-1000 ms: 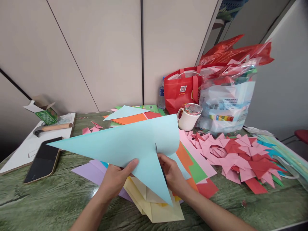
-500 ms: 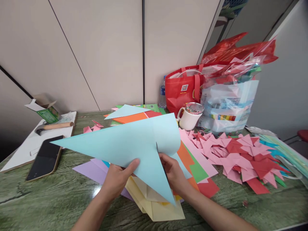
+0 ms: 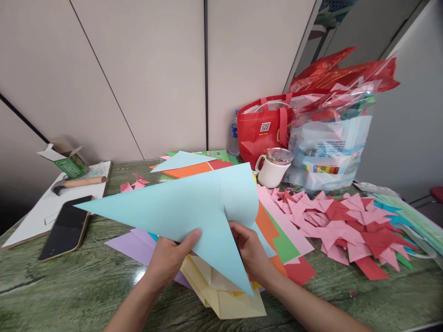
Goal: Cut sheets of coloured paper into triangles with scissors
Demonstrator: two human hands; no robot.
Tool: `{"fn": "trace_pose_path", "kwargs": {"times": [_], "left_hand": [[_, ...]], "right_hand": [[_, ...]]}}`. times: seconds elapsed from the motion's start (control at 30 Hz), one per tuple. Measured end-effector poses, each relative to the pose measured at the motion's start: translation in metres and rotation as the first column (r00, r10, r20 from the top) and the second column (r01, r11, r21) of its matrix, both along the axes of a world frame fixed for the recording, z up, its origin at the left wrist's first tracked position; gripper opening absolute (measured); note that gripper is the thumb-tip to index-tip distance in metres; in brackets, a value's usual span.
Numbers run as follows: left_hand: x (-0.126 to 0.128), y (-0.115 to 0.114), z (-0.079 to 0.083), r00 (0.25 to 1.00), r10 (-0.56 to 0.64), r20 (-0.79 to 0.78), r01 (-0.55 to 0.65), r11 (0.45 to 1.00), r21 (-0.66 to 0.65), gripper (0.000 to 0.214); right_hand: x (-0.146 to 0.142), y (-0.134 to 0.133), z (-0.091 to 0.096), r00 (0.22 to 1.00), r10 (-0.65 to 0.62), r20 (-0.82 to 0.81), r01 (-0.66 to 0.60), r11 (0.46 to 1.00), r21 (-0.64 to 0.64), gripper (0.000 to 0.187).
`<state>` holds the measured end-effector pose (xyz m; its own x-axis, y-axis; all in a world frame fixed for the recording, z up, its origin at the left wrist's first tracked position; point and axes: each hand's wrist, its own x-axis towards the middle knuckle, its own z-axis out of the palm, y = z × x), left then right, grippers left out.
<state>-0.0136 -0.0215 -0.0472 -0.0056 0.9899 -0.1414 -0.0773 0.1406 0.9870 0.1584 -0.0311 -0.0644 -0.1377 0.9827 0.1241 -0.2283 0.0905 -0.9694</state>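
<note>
A light blue sheet of paper (image 3: 166,200) spreads in front of me, with a long point to the left and another pointing down. My left hand (image 3: 169,258) grips its lower edge, thumb on top and fingers underneath. At a slit in the sheet, my right hand (image 3: 251,249) is closed around a thin dark blade (image 3: 225,212), mostly hidden by the paper and fingers. The sheet's right part curls over beyond the slit. Beneath lie cream paper (image 3: 238,306), purple paper (image 3: 129,246) and orange paper (image 3: 266,221).
A phone (image 3: 65,228) and a hammer (image 3: 79,182) lie left, near a green box (image 3: 69,163). Behind stand a white mug (image 3: 273,173), a bottle (image 3: 234,138), a red bag (image 3: 258,129) and a plastic bag (image 3: 328,152). Folded pink and red papers (image 3: 339,221) heap at right.
Almost nothing differs. Both hands keep their hold, and the curled right part of the blue sheet has shifted very slightly to the left.
</note>
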Motion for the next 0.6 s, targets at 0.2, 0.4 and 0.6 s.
{"fn": "trace_pose_path", "kwargs": {"times": [0.2, 0.4, 0.6], "left_hand": [[0.0014, -0.0014, 0.0022, 1.000, -0.008, 0.004, 0.008, 1.000, -0.005, 0.038], [0.0013, -0.0031, 0.0054, 0.999, -0.025, 0.025, 0.025, 1.000, -0.011, 0.037], [0.0010, -0.0029, 0.0027, 0.999, -0.029, 0.021, 0.029, 1.000, -0.010, 0.044]], "right_hand": [[-0.0003, 0.0008, 0.0011, 0.999, -0.028, 0.020, 0.028, 1.000, -0.001, 0.020], [-0.0010, -0.0003, 0.0008, 1.000, -0.027, 0.003, 0.027, 0.999, -0.044, 0.021], [-0.0023, -0.0018, -0.0012, 0.998, -0.056, -0.005, 0.056, 0.998, -0.036, 0.019]]}}
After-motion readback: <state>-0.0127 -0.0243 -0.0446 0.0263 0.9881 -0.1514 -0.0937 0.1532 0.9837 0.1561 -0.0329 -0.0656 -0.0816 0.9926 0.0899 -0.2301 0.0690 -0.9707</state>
